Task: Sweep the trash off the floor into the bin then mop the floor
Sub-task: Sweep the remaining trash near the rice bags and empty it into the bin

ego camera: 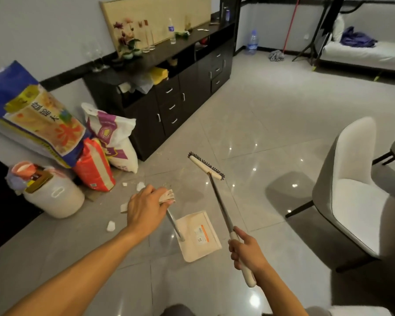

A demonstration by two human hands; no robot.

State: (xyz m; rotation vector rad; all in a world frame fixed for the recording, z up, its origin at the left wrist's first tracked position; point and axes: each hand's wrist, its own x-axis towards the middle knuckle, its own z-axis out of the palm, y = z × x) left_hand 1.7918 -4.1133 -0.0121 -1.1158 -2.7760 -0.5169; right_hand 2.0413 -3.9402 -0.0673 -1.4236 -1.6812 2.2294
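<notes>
The glossy grey tiled floor carries white paper scraps near left, sacks and a white jar at left, a chair at right, and a mop head far off.

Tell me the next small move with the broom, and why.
Probably swing the broom head left, beyond the white scraps, then draw them toward the dustpan. The right hand grips the broom, the left hand holds the dustpan's handle, and the scraps lie on the floor left of the pan, unswept.
</notes>
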